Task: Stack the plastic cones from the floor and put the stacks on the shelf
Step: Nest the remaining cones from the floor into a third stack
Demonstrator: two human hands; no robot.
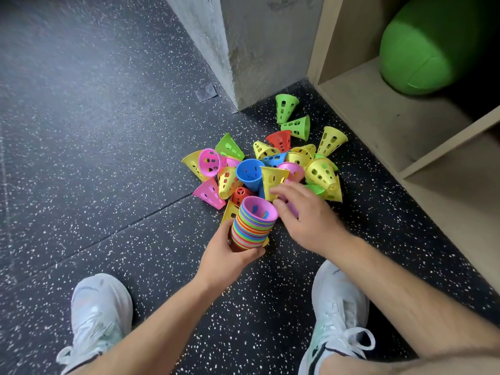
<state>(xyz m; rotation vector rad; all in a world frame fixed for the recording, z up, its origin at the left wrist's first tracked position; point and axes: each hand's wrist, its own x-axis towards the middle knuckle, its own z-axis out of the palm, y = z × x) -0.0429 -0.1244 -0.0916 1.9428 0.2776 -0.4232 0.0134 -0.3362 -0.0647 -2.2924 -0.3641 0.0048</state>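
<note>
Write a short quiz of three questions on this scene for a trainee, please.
1. True or false: the left hand grips the stack of cones.
2. Which colour is the top cone of the stack? A) pink B) blue C) green
3. Fill in: the right hand reaches to a ___ cone.
Key: 1 true; 2 A; 3 yellow.

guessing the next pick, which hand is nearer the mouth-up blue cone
Right. The right hand sits just below and right of the blue cone; the left hand is further below, gripping the stack.
</note>
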